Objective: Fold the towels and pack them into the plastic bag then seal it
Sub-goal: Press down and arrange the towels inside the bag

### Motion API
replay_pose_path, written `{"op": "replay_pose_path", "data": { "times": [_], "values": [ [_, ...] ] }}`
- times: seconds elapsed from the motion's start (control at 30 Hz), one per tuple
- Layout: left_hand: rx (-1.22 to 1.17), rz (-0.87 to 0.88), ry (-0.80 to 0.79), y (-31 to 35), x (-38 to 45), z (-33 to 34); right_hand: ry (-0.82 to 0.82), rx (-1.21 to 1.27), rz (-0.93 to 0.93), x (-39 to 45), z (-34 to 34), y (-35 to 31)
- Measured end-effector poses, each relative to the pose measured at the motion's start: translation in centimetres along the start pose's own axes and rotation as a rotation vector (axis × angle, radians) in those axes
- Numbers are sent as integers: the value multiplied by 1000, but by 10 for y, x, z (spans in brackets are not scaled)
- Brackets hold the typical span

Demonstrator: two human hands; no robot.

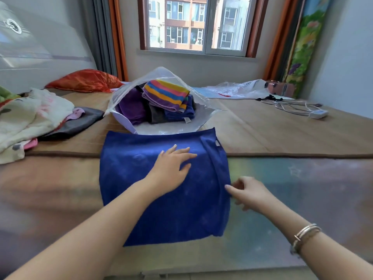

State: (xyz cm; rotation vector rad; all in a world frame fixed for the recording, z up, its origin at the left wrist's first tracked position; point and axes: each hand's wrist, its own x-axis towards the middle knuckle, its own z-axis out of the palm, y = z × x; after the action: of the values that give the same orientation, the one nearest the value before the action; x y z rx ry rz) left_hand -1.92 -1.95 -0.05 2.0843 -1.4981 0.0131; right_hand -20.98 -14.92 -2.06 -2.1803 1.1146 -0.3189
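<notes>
Nearest me, my right hand (249, 191) pinches the right edge of the blue towel (161, 188) spread on the bed, while my left hand (171, 165) presses flat, fingers spread, on its middle. I judge a hard pull could drag it askew. Beyond, touching its far edge, the open plastic bag (161, 129) of stacked towels (165, 100) could tip.

There is only the one view, from a wide-angle camera worn on the person's head, looking forward and steeply down over both outstretched forearms. It sits close above the near edge of the mat-covered platform (282, 128), so the blue towel (161, 199) fills the lower middle. It faces the far wall, with the window (198, 25) top centre. Straight lines bow toward the corners, and the near foreground looks smeared, perhaps from motion.
</notes>
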Motion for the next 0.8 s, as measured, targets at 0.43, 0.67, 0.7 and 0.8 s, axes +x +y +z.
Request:
{"op": "replay_pose_path", "data": {
  "times": [0.43, 0.67, 0.7, 0.8],
  "values": [
    [477, -154, -286, 58, 48, 34, -132, 487, -98, -9, 34, 36],
    [434, -183, -235, 50, 47, 54, -143, 638, -210, -9, 22, 46],
    [412, -183, -213, 46, 45, 56, -215, 653, -230, -9, 21, 47],
    [376, -192, -188, 40, 43, 61, -526, 538, -200, -11, 23, 53]
  ]
}}
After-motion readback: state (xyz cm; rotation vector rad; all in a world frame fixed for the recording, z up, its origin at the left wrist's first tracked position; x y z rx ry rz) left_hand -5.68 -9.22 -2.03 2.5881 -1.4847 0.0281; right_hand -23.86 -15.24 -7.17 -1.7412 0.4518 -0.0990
